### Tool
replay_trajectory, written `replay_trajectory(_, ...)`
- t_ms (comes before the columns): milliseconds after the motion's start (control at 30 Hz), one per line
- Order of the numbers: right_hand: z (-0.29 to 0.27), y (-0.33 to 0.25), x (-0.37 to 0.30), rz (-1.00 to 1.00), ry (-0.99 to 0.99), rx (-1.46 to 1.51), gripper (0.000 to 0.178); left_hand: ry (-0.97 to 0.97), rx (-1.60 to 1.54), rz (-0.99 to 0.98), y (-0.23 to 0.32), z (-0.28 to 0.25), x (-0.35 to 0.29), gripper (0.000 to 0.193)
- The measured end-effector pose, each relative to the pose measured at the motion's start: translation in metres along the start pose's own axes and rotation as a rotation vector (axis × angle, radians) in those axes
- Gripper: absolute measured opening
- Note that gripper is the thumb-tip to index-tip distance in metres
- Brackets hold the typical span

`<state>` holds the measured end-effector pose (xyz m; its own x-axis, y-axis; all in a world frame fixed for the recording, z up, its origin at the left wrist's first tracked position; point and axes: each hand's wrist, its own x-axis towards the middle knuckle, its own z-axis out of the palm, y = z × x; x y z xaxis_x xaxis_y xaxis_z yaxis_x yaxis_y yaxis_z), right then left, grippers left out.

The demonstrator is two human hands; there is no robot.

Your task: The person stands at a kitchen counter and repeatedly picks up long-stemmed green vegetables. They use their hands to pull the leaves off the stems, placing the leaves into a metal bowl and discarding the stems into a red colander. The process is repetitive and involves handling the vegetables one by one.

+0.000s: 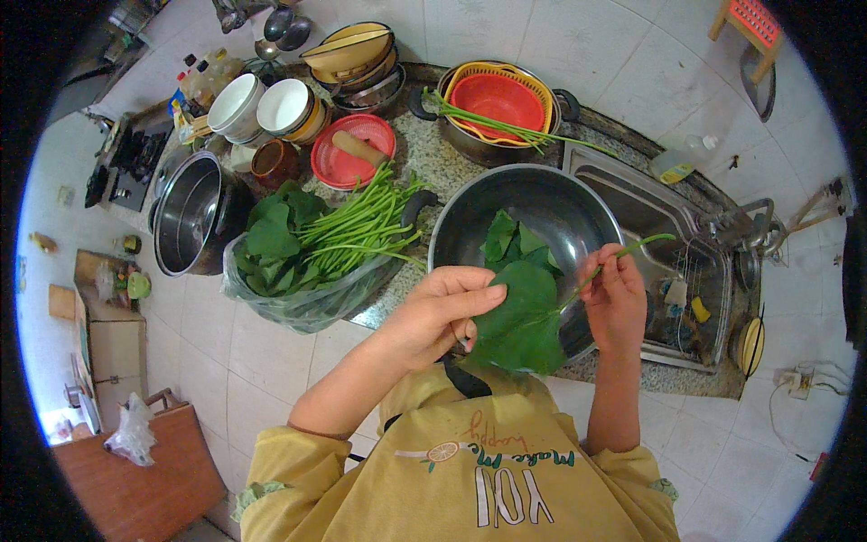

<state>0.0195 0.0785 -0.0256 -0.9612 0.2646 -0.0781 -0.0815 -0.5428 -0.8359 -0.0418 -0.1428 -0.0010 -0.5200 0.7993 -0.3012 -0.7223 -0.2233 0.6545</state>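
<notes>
One broad green leaf [522, 323] is stretched between my hands over a large steel bowl [578, 194]. My left hand [438, 312] pinches the leaf's left edge between thumb and fingers. With its fingertips, my right hand [619, 303] grips the long thin leaf stem [652, 240], whose free end sticks out to the right. A few torn-looking leaves [517, 242] lie inside the bowl. To the left, a clear plastic bag [312, 312] holds a bunch of leafy greens [280, 235] with their stems pointing right.
Bare stems [492, 126] lie across a red basin [497, 101] in a pot behind the bowl. A sink [668, 217] is at right. A steel pot [185, 221], stacked bowls [283, 104] and a red basket [375, 131] stand at left.
</notes>
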Motion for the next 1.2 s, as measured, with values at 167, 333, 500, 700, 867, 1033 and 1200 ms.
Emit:
replay_trajectory(167,-0.002,-0.002,0.001,0.027,0.056,0.030,0.010,0.073,-0.070,0.077,-0.001,0.000,0.004,0.034)
replay_trajectory(333,0.001,-0.002,0.002,-0.017,0.171,0.024,0.011,-0.030,-0.597,-0.011,0.000,0.000,0.000,0.041)
replay_trajectory(500,-0.007,-0.005,0.003,-0.049,0.220,0.006,0.012,-0.068,-0.309,0.092,-0.002,-0.006,-0.008,0.044)
replay_trajectory(700,-0.012,-0.006,0.004,-0.072,0.192,0.011,0.012,-0.018,-0.144,0.115,-0.003,-0.009,-0.009,0.049)
replay_trajectory(867,-0.014,-0.008,0.003,-0.088,0.182,0.005,0.011,0.018,-0.102,0.148,-0.003,-0.006,-0.009,0.043)
replay_trajectory(1033,-0.010,-0.010,0.001,-0.090,0.224,0.006,0.011,0.140,0.007,0.181,-0.008,-0.009,-0.007,0.036)
replay_trajectory(1200,-0.010,-0.011,-0.002,-0.114,0.214,-0.003,0.011,0.201,0.120,0.207,-0.012,-0.012,-0.004,0.032)
